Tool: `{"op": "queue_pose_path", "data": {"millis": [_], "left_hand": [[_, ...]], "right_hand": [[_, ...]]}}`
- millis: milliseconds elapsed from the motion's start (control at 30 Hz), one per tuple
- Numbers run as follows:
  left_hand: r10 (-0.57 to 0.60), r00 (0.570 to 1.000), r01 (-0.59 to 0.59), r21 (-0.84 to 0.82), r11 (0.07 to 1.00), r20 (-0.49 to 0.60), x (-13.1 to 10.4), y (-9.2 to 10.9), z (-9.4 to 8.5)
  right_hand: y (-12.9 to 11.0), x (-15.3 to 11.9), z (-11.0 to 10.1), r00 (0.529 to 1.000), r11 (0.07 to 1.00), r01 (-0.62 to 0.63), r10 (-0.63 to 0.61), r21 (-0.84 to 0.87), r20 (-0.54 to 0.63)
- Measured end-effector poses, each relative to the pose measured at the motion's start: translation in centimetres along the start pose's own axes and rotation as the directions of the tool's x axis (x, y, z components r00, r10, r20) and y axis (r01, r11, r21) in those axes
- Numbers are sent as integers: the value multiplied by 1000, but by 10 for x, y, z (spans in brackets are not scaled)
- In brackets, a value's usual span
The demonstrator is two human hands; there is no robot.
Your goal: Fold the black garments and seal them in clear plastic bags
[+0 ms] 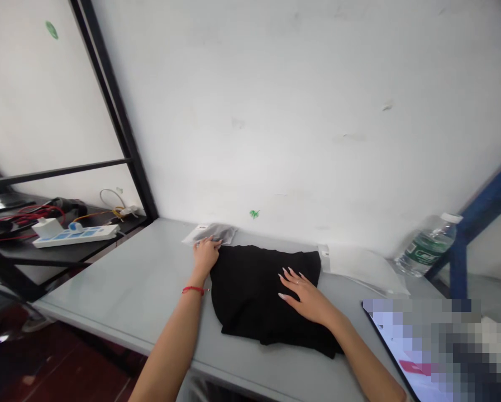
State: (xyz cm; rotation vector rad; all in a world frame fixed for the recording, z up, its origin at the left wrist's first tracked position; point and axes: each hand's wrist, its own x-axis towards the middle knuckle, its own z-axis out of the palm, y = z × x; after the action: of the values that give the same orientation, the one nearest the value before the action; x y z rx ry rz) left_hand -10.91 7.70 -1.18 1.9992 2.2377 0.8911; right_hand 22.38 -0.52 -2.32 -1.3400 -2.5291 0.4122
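Observation:
A piece of black cloth (258,296), which looks like a folded garment, lies on the grey table with uneven lower edges. My right hand (304,295) rests flat on its right half, palm down and fingers spread. At the cloth's upper left corner is my left hand (206,258), with a red cord bracelet on the wrist. Its fingers reach forward, slightly apart, onto the near edge of a clear plastic packet (225,233) with something dark inside. Neither hand visibly grips anything.
A white plastic bag (361,267) lies right of the cloth against the wall. Behind it stands a water bottle (430,245) beside a blue metal frame (459,262). A pixelated screen (418,357) occupies the right front. A power strip (78,235) and cables sit on a black shelf at left.

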Motion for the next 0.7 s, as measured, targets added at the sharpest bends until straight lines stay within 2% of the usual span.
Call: {"op": "queue_pose_path", "data": {"millis": [100, 200, 267, 333, 400, 500, 567, 600, 633, 700], "left_hand": [[-42, 999, 42, -8, 999, -3, 1, -11, -2], [-34, 999, 34, -9, 999, -4, -1, -2, -3], [31, 1000, -31, -20, 999, -1, -4, 13, -5], [191, 981, -189, -55, 980, 44, -12, 33, -6], [404, 905, -388, -129, 913, 133, -25, 54, -8], [632, 718, -565, -286, 774, 292, -51, 78, -9], [709, 586, -605, -371, 705, 392, -65, 85, -11], [724, 534, -608, -396, 688, 437, -70, 85, -13], [724, 496, -605, -408, 684, 479, -73, 82, -16], [700, 452, -581, -413, 701, 553, -74, 72, -24]], "right_hand": [[1, 2, -1, 1000, 1000, -18, 18, -9, 22], [4, 6, 0, 999, 999, -36, 36, -28, 21], [8, 8, 0, 998, 997, -56, 56, -44, 0], [14, 11, 1, 995, 994, -94, 92, -59, -36], [21, 12, 0, 989, 989, -135, 130, -67, -73], [32, 7, -4, 981, 985, -170, 167, -24, -96], [35, -1, -11, 982, 986, -162, 166, 50, -87], [35, -5, -14, 985, 985, -149, 156, 86, -73], [34, -9, -18, 989, 984, -135, 141, 113, -53], [27, -16, -25, 993, 984, -113, 114, 141, -2]]}}
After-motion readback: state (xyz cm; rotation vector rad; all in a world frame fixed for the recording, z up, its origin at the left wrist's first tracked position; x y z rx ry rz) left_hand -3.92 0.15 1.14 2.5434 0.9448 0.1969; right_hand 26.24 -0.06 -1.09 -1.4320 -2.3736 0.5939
